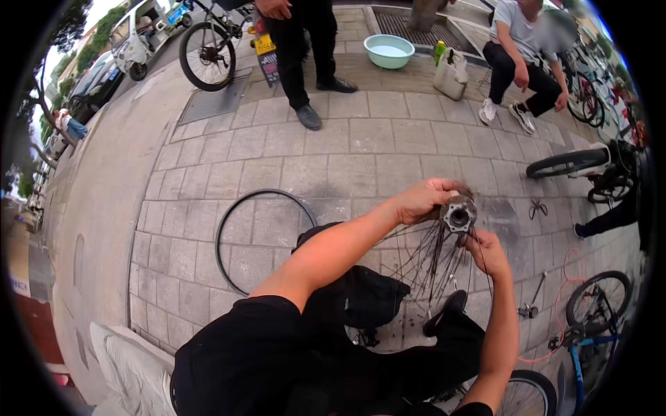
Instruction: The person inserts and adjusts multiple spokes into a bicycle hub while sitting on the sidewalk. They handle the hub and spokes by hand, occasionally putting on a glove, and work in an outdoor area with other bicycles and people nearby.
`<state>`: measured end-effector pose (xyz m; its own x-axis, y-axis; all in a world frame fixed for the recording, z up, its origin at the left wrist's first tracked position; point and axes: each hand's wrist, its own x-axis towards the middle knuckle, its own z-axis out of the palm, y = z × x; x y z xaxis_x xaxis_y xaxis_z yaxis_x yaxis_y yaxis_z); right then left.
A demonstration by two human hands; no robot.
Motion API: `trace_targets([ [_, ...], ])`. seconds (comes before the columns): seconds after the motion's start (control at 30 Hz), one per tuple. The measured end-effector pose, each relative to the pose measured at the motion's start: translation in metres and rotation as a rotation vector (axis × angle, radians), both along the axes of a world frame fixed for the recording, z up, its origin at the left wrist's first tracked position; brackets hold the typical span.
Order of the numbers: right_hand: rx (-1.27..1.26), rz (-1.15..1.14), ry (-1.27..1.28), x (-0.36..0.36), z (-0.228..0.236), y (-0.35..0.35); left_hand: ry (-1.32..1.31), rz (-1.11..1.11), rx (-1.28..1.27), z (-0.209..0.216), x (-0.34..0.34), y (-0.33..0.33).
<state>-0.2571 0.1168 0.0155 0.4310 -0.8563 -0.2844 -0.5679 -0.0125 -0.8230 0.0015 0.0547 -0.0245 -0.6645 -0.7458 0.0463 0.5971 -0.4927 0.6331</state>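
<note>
We see the left hand (pixel 424 199) closed around the metal wheel hub (pixel 458 215), with its fingers curled over the top and the far side of it. The hub is held up in the air, to the right of the middle of the scene, above the person's knees. Many thin dark spokes (pixel 433 260) hang down from the hub in a loose bundle. The right hand (pixel 487 252) is just below and to the right of the hub; its fingers are pinched together on some of the spokes near the place where they meet the hub.

On the paving stones (pixel 361 149) to the left of the hands lies a bare black wheel rim (pixel 223 229), flat on the ground. Near the person's shoe (pixel 444 313), to the right, a small tool (pixel 530 309) lies on the stones, and a thin red cable (pixel 574 281) curls beside it. At the near right a blue bicycle (pixel 586 333) stands.

Farther away, one person in dark trousers (pixel 305 48) stands next to a bicycle (pixel 208 52), and another person (pixel 520 59) sits low at the far right. Between them a pale green basin (pixel 388 50) and a white bag (pixel 451 73) are on the ground.
</note>
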Motion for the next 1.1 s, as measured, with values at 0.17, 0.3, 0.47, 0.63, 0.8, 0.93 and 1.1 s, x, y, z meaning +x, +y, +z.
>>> trace_targets([
  [0.17,-0.223,-0.155,-0.132,0.013,0.017,-0.048,-0.145,0.168,-0.024,0.042,0.029,-0.034],
  [0.3,-0.006,-0.239,-0.281,0.003,0.035,-0.05,-0.232,0.204,0.011,0.047,0.027,-0.035],
  [0.47,-0.078,-0.21,-0.358,0.017,0.026,-0.034,-0.139,0.206,-0.006,0.037,0.026,-0.04],
  [0.63,-0.376,-0.327,-0.113,0.024,0.05,-0.012,-0.194,0.198,-0.103,0.04,0.033,-0.045],
  [0.8,-0.93,-0.304,0.235,0.02,0.073,-0.018,-0.122,0.234,-0.068,0.039,0.025,-0.042],
  [0.93,-0.938,-0.357,0.141,0.041,0.077,0.004,-0.148,0.266,-0.078,0.042,0.024,-0.05],
  [1.1,-0.58,-0.526,-0.108,0.065,0.06,0.009,-0.185,0.358,-0.111,0.055,0.01,-0.036],
])
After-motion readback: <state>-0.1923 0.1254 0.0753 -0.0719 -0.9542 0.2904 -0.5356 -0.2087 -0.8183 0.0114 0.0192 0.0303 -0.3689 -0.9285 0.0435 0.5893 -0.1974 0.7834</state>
